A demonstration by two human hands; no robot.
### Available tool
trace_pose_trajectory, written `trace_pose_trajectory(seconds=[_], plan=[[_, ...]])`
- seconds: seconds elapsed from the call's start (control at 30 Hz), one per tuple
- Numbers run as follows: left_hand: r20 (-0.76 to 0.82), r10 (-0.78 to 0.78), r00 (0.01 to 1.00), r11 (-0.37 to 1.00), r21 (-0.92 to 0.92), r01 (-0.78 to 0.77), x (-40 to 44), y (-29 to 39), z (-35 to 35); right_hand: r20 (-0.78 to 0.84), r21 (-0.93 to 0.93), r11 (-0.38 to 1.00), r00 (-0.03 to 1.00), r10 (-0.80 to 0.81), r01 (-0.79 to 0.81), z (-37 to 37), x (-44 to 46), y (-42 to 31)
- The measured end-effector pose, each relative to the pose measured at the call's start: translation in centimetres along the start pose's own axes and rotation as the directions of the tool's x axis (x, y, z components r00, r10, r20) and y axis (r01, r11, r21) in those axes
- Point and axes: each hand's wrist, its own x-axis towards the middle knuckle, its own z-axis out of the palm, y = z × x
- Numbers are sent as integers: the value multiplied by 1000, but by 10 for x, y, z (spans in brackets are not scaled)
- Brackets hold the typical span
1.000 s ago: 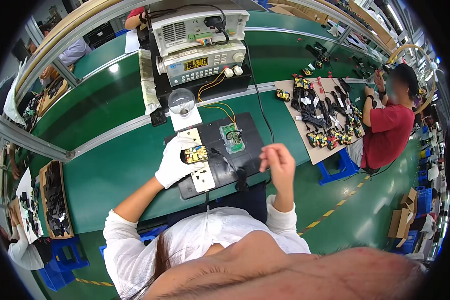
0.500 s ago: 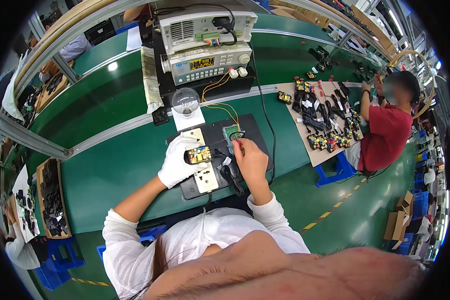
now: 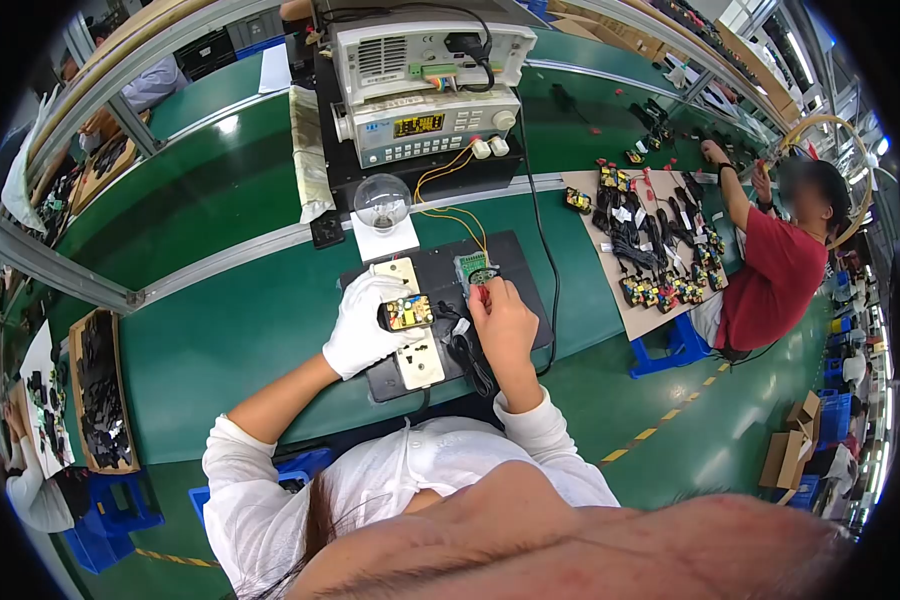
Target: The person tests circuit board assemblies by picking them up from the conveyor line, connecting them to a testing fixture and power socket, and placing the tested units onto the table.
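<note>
My left hand (image 3: 361,326), in a white glove, holds an open power adapter circuit board (image 3: 407,313) in a black half-case. It sits over a white power strip (image 3: 420,364), gripped at its left end. My bare right hand (image 3: 506,322) has its fingertips pinched on a small red piece (image 3: 484,294) at the lower edge of a green terminal board (image 3: 472,266). A black wire loop lies just above the fingertips. Between the hands a coiled black cable (image 3: 467,362) with a white tag rests on the black mat (image 3: 522,262).
Behind the mat stand a glass bulb (image 3: 382,202) on a white base and stacked bench instruments (image 3: 438,128) with yellow wires. At right, a cardboard sheet (image 3: 635,318) bears several adapter boards beside a person in red (image 3: 782,262). A tray of black cases (image 3: 100,390) lies left.
The whole view has shifted slightly. Both my hands keep nearly the same place and hold. The co-worker at right has stretched one arm out toward the back bench.
</note>
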Motion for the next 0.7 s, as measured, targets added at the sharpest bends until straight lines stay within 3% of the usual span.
trace_pose_trajectory(seconds=[0.7], plan=[[6,4,1000,999,-32,-4,-1,-4,2,62,-73,996,996,-56,61,-7,4,-7]])
